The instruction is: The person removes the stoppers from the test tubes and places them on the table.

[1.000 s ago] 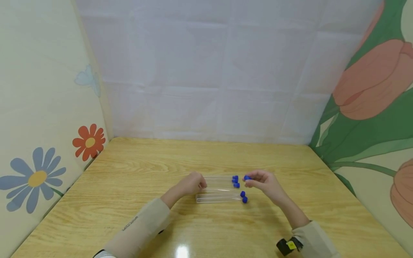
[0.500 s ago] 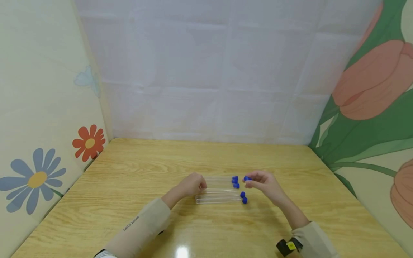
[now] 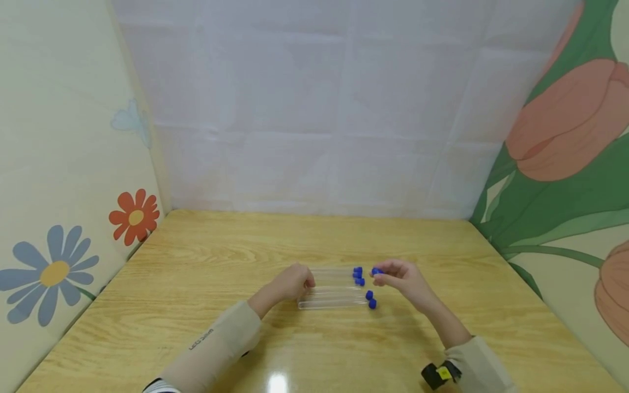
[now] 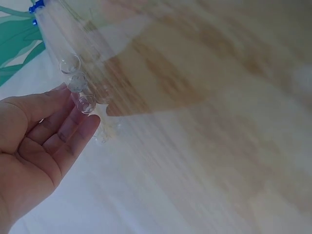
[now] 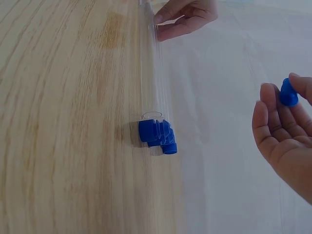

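Several clear test tubes (image 3: 334, 304) lie side by side on the wooden table, rounded ends to the left. My left hand (image 3: 291, 281) is at those left ends; in the left wrist view its thumb and fingertips grip around a rounded tube end (image 4: 86, 104). Between thumb and fingers of my right hand (image 3: 405, 281) is a small blue cap (image 5: 288, 93), held a little right of the tubes and apart from them. More blue caps (image 3: 369, 295) sit at the tubes' right ends. Whether each is seated inside its tube I cannot tell.
The wooden table (image 3: 221, 240) reaches back to a hanging white cloth (image 3: 295, 109). Flower-printed panels stand on both sides, the left one (image 3: 73, 164) pale and the right one (image 3: 565, 218) with tulips. A black wrist strap (image 3: 434, 376) is on the right forearm.
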`<state>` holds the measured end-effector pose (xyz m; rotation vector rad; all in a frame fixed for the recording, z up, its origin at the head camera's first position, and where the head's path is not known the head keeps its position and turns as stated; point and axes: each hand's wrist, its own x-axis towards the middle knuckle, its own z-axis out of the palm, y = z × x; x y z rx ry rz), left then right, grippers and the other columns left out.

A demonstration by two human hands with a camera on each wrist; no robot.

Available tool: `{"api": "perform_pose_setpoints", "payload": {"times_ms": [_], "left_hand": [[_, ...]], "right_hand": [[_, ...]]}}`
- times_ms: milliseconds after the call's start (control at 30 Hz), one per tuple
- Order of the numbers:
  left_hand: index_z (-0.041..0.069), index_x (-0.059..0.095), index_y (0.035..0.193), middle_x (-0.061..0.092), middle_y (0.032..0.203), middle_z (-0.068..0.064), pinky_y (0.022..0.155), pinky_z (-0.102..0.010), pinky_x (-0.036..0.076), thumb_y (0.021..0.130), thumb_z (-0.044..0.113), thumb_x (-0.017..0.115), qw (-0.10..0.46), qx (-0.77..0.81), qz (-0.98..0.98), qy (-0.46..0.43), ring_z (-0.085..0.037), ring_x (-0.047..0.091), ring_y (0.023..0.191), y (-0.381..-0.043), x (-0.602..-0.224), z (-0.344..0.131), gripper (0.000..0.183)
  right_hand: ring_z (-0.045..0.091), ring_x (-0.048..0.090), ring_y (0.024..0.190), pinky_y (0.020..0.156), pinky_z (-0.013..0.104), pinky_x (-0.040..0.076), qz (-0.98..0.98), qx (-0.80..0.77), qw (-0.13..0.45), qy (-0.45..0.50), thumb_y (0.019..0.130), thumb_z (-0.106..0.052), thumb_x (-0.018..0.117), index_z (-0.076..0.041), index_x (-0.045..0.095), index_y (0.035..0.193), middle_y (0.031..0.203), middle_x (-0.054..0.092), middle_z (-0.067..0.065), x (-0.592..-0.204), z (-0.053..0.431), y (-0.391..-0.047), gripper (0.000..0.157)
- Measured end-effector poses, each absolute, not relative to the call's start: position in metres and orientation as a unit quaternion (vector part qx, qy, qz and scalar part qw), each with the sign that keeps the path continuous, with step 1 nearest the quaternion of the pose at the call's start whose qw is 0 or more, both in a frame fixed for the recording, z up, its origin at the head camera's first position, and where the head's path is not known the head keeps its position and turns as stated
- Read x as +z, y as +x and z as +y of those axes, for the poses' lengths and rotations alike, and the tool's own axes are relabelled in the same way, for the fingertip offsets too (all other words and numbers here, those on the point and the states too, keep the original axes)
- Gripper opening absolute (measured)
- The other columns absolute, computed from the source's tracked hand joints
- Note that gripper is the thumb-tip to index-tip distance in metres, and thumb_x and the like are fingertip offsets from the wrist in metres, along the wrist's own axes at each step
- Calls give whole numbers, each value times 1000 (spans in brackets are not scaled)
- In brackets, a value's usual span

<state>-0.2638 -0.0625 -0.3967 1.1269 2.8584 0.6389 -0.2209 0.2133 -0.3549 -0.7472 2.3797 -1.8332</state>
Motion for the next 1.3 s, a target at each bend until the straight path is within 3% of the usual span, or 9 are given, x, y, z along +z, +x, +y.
{"api": "perform_pose_setpoints", "payload": {"times_ms": [233,467,600,767,967,1100,1300], "left_hand": [[-1,69,81,67,81,-10,64,-22,50,71,-9,66,8,215,908,359,-20,63,74,-265,-397,-64,13],[-5,68,84,66,83,-13,64,-23,50,69,-14,62,9,255,900,353,-22,62,76,-265,-395,-67,18],[-7,67,86,65,86,-15,66,-26,51,70,-17,59,13,277,897,345,-24,62,77,-265,-390,-70,21],[-8,67,88,65,86,-15,68,-27,51,74,-15,61,11,293,893,342,-25,62,79,-264,-384,-73,16],[-9,66,92,65,88,-16,69,-31,51,76,-9,63,20,325,886,329,-26,62,80,-261,-376,-77,16],[-9,65,95,65,91,-16,72,-32,51,77,-8,63,29,339,884,320,-26,62,84,-259,-372,-79,18],[-10,64,96,65,91,-17,74,-32,51,78,-8,62,33,362,875,318,-28,61,86,-257,-371,-84,17]], "right_hand": [[13,62,77,73,38,51,776,-582,23,-242,86,-4,58,15,53,101,87,63,2,-354,212,-222,25],[14,62,79,75,38,50,781,-576,31,-239,87,-6,58,15,52,108,96,59,22,-356,211,-224,31],[14,62,80,76,43,49,780,-574,39,-247,87,-7,57,15,51,109,95,62,10,-357,211,-227,32],[16,62,81,75,40,50,770,-582,51,-256,86,-4,57,17,51,105,93,63,3,-359,210,-231,29],[25,60,83,77,44,48,786,-572,60,-227,86,-2,57,18,50,104,98,59,24,-362,207,-236,28],[31,57,82,74,41,50,802,-557,53,-208,84,-1,58,17,52,103,98,55,32,-363,206,-241,27],[19,55,77,67,29,50,827,-521,45,-206,83,1,59,16,54,102,89,58,20,-367,206,-250,25]]}}
